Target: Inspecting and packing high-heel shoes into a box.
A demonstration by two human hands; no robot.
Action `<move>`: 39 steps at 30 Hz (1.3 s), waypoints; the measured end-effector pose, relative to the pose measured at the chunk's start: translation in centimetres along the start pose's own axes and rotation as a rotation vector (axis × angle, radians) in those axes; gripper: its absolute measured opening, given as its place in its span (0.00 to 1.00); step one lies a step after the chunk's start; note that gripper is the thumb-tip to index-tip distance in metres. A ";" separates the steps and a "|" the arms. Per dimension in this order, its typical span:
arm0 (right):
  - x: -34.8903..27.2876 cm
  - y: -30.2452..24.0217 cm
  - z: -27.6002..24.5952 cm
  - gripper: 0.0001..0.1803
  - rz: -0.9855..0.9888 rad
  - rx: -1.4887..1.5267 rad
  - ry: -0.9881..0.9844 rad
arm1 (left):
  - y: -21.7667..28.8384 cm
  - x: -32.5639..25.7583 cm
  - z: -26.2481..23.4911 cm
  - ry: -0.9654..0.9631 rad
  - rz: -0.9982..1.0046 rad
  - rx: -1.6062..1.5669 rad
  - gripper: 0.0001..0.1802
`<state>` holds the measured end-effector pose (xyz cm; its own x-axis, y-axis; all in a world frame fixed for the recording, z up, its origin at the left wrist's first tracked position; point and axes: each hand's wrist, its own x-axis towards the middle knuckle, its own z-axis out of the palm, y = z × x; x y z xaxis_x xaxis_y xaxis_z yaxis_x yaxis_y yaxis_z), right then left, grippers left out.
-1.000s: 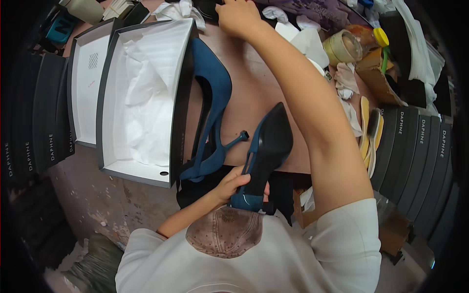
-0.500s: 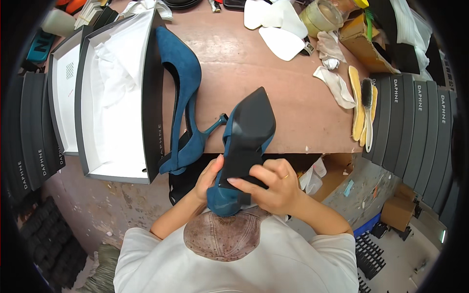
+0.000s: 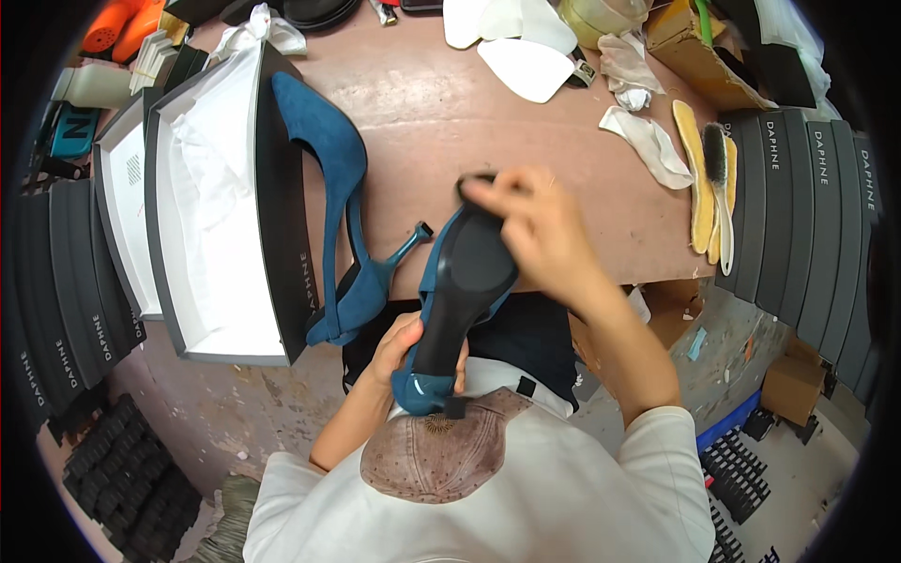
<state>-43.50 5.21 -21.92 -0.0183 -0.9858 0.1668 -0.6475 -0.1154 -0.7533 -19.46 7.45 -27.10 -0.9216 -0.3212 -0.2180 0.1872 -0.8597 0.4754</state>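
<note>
- Head view: held blue shoe (image 3: 465, 267) is sole-up over the desk's near edge, toe pointing far. Left hand (image 3: 389, 355) wraps its heel end, thumb on the left side.
- Right hand (image 3: 549, 235) is bent over the toe, motion-blurred; cannot tell if it's pinching anything.
- Drop risk: support looks to be at the heel end only. A hard push on the toe could lever the shoe out of the left hand and off the near edge.
- Clash risk: second blue shoe (image 3: 328, 136) lies on the desk (image 3: 404, 103) at left, heel stem pointing at the held one. A swing left could scuff either.
- Tip risk: second shoe's near end and the shoe box (image 3: 282, 188) look to overhang the near edge. An elbow bump could send them over.
- Snag risk: held heel appears close to the cap (image 3: 432, 455); depth unclear.
</note>
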 end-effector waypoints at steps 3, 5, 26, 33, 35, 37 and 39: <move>-2.3 -4.8 1.1 0.21 -0.173 -0.014 0.016 | 0.0 -0.4 0.4 0.135 0.016 -0.364 0.29; -1.0 -0.9 0.4 0.19 -0.027 -0.190 0.085 | -0.4 -0.5 0.0 0.092 0.049 -0.299 0.31; -3.9 -6.4 0.9 0.25 -0.310 -0.213 0.088 | 0.4 -0.4 2.2 0.077 0.055 -0.582 0.37; -5.9 -7.1 0.5 0.19 -0.354 -0.138 0.026 | 1.7 -0.6 3.2 0.285 -0.015 -0.159 0.29; -4.0 -6.5 -0.8 0.21 -0.268 -0.298 0.190 | 2.0 1.1 1.8 -0.245 -0.007 -0.445 0.31; -4.8 -7.6 0.3 0.23 -0.262 -0.222 0.143 | 2.1 1.2 3.4 -0.029 -0.005 -0.439 0.32; -6.7 -8.5 1.7 0.21 -0.228 -0.028 0.112 | 2.2 2.3 4.4 0.437 0.093 -0.064 0.31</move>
<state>-36.58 12.64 -17.70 0.0472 -0.9150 0.4007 -0.6654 -0.3280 -0.6706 -22.70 6.60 -22.82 -0.6723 -0.5241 -0.5229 0.2959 -0.8376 0.4591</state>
